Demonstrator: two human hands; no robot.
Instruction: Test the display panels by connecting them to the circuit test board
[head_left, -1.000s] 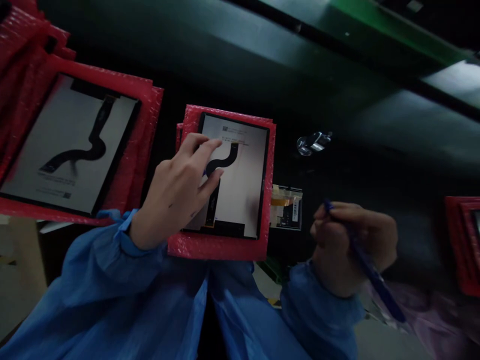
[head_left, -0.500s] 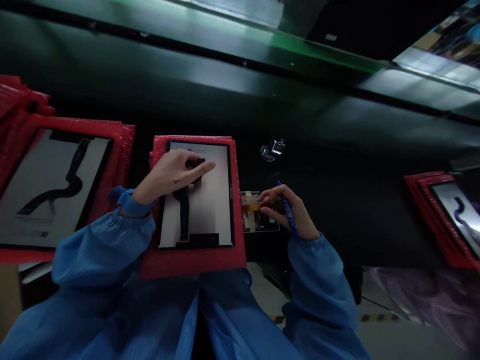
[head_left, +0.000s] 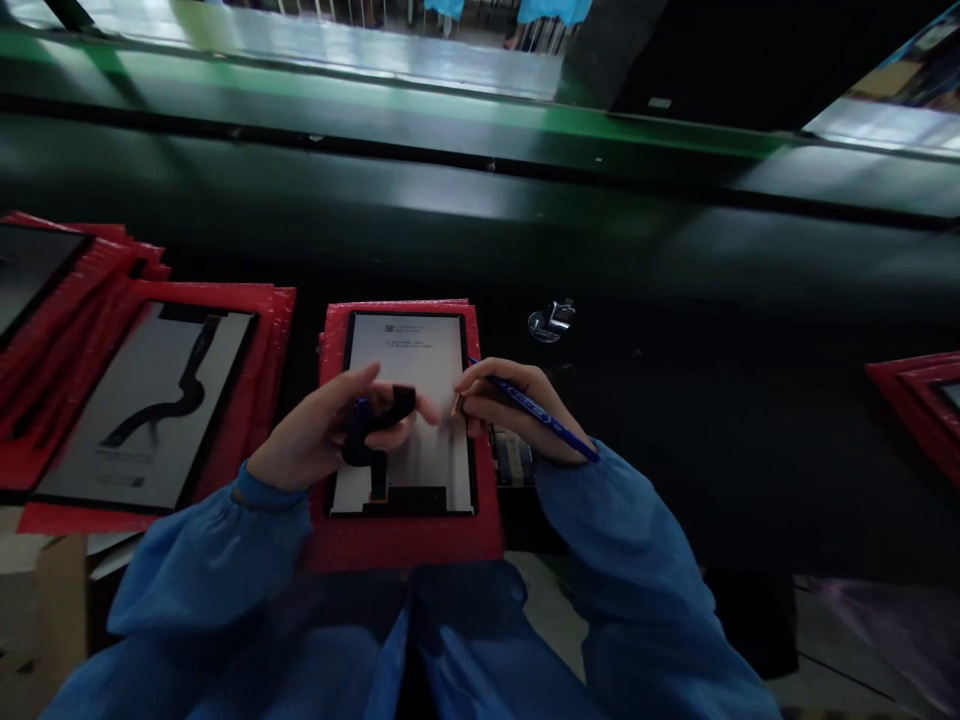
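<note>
My left hand (head_left: 330, 425) holds up the black ribbon cable (head_left: 367, 440) of the screen (head_left: 435, 460), which lies on red bubble wrap (head_left: 405, 545). My right hand (head_left: 521, 400), near the screen's right edge, grasps a blue pen (head_left: 540, 412) and pinches something small.
</note>
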